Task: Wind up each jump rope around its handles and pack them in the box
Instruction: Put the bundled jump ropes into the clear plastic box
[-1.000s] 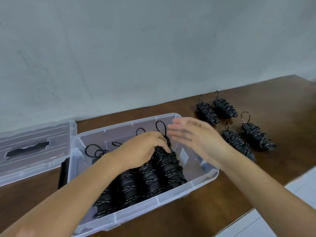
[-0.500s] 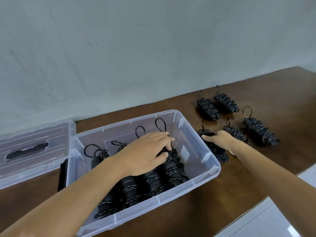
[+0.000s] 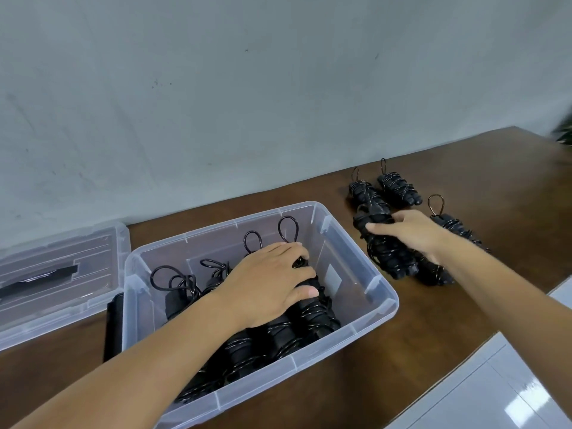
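While both my hands are down among the ropes, this is how things lie.

Left hand: my left hand (image 3: 272, 280) lies flat, palm down, on the wound jump ropes in the box (image 3: 247, 348); the fingers are spread and loosely curved over the bundles, pressing on them and not closed round any one.

Right hand: my right hand (image 3: 405, 232) is on the surface to the right of the box, its grip wrapped round the far end of a wound jump rope (image 3: 387, 258), fingers curled over the top of it.

Held rope: it lies on the brown surface (image 3: 402, 351) just right of the box's right wall, near end pointing toward me; whether it is lifted clear I cannot tell.

Box: clear plastic box (image 3: 383, 300), open, left of centre; black bundles packed side by side along its near-left part, several cord loops (image 3: 288, 229) sticking up toward the far wall; right end bare.

Ropes outside: two bundles (image 3: 383, 188) at the far right near the wall, another bundle (image 3: 452, 224) just right of my right hand, one more (image 3: 433, 274) partly under my right wrist.

Lid: clear lid (image 3: 58, 274) lies flat at the far left, beside the box.
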`<act>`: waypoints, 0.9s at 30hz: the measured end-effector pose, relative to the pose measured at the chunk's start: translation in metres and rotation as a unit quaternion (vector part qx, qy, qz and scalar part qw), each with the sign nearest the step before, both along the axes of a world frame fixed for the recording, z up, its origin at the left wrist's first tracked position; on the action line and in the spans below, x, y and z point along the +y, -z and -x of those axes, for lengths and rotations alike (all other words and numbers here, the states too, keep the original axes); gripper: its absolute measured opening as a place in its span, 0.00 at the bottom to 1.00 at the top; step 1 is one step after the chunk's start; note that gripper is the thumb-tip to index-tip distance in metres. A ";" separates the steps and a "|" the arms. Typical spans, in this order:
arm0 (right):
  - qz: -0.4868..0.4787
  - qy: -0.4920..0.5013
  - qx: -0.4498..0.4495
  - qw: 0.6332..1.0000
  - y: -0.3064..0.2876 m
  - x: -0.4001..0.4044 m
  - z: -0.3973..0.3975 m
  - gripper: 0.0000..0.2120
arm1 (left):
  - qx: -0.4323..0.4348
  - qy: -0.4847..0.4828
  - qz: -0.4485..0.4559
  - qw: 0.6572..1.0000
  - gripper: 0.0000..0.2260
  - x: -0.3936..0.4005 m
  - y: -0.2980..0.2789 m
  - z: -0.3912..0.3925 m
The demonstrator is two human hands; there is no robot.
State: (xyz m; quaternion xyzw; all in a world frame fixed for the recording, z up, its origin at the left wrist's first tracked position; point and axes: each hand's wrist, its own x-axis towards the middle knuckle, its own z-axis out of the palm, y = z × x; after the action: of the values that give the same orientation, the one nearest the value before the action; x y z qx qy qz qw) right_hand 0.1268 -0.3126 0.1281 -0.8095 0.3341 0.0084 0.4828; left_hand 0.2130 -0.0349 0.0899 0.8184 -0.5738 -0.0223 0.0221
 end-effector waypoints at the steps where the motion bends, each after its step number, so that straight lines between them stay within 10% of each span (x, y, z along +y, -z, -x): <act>1: -0.005 -0.001 -0.019 1.000 -0.016 0.006 0.002 0.11 | 0.000 -0.008 -0.004 1.000 0.26 0.000 -0.001 0.000; 10: -0.035 -0.060 -0.079 0.995 -0.077 0.062 0.007 0.24 | 0.014 -0.030 -0.005 0.999 0.22 0.001 -0.012 0.004; 17: 0.188 -0.126 -0.006 0.974 -0.051 0.115 0.003 0.35 | -0.002 -0.037 -0.015 0.999 0.23 0.004 -0.015 0.009; 27: 0.498 -0.174 0.047 0.848 0.014 0.152 0.005 0.37 | -0.004 -0.061 -0.065 0.996 0.22 0.001 -0.009 0.007</act>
State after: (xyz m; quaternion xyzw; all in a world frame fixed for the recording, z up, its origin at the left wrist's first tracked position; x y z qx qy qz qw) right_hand 0.1221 -0.1607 0.1137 -0.9849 0.1689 -0.0375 -0.0109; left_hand 0.2058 -0.0341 0.0992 0.8518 -0.5200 -0.0552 -0.0322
